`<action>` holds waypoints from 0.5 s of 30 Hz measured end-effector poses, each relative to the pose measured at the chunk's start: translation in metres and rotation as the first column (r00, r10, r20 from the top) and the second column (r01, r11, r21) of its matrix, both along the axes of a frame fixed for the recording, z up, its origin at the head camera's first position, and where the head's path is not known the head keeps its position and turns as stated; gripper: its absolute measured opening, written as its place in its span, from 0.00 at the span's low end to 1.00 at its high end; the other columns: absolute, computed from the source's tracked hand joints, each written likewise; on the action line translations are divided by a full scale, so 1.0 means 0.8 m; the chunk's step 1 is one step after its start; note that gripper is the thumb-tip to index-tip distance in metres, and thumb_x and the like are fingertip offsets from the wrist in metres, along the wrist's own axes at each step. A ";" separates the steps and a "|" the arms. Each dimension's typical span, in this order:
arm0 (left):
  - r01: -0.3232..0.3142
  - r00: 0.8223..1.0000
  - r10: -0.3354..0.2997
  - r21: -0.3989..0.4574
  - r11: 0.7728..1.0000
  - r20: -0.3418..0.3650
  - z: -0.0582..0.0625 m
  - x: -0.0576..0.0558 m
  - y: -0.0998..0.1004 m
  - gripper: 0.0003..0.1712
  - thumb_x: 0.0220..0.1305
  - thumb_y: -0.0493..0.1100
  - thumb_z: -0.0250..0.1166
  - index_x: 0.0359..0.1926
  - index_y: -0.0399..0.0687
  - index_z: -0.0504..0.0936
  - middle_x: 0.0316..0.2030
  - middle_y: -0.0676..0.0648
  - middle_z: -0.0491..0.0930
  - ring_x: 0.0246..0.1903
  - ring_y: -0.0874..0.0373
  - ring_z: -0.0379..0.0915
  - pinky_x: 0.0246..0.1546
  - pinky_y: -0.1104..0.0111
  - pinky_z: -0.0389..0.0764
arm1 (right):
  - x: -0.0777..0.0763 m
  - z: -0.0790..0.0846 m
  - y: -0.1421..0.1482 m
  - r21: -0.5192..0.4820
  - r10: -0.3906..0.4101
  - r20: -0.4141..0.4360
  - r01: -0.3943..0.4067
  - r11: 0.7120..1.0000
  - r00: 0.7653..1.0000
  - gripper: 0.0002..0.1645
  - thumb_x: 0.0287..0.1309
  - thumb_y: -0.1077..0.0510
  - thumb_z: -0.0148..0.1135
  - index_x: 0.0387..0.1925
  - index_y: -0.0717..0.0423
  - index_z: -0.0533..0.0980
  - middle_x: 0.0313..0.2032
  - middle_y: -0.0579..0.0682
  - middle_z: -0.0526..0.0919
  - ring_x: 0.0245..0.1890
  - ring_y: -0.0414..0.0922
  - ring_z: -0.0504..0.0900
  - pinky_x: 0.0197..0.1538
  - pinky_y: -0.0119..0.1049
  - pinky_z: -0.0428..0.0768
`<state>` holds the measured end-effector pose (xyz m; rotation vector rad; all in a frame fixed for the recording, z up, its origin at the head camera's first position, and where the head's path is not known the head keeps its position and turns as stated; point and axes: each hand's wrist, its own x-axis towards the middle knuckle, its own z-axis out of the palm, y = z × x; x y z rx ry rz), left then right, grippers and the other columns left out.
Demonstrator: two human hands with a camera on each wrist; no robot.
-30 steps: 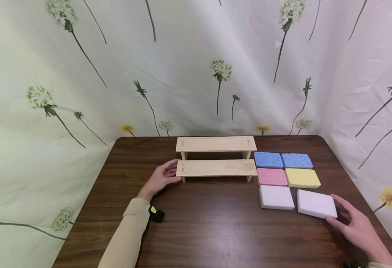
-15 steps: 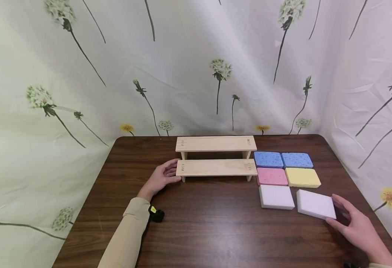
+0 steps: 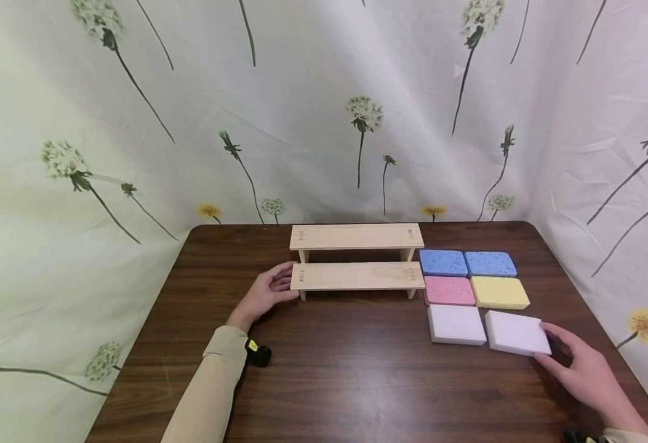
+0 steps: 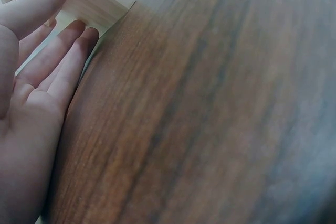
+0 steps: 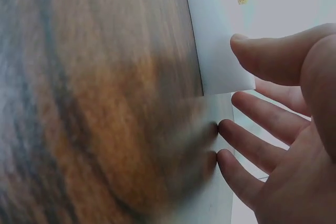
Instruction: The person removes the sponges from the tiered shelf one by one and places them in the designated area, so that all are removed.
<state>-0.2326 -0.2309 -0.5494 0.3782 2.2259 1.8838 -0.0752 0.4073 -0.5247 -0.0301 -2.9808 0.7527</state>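
Note:
In the head view my left hand (image 3: 268,296) rests at the left end of a two-tier pale wooden shelf (image 3: 357,276). The left wrist view shows its fingers fairly straight, their tips against the wooden end piece (image 4: 97,1). At the right, my right hand (image 3: 578,369) holds a white rectangular sponge (image 3: 517,333) by its right end. Thumb and index finger lie at that end's two corners, while the other fingers (image 5: 252,145) stretch out loosely below the white sponge (image 5: 218,35). A second white sponge (image 3: 456,324) lies just left of it, a narrow gap between them.
Behind the white sponges lie a pink sponge (image 3: 450,291) and a yellow sponge (image 3: 500,292). Two blue sponges (image 3: 443,263) form the back row, close to the shelf's right end. The dark wood table (image 3: 357,369) meets a flower-printed curtain (image 3: 312,123) behind and at both sides.
My right hand has moved slightly left, bringing the white sponge closer to the other white one and turning it a little straighter. My left hand stays at the shelf's end.

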 end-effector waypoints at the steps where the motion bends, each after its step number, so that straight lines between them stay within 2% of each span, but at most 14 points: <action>1: 0.002 1.000 -0.002 -0.002 1.000 -0.002 -0.001 0.000 0.000 0.46 0.62 0.30 0.75 0.78 0.34 0.63 0.69 0.29 0.71 0.68 0.37 0.71 0.61 0.71 0.80 | 0.000 0.000 0.000 0.001 0.004 -0.003 -0.004 1.000 1.000 0.39 0.62 0.58 0.76 0.67 0.73 0.70 0.61 0.80 0.73 0.59 0.74 0.74 0.53 0.69 0.79; 15: 0.008 1.000 -0.008 -0.012 1.000 -0.011 0.001 0.000 0.000 0.46 0.62 0.31 0.76 0.78 0.36 0.64 0.69 0.30 0.72 0.67 0.38 0.72 0.61 0.71 0.80 | -0.013 0.002 -0.002 0.026 0.066 0.022 -0.067 0.997 0.998 0.39 0.61 0.60 0.74 0.68 0.71 0.68 0.63 0.79 0.72 0.61 0.76 0.73 0.56 0.70 0.76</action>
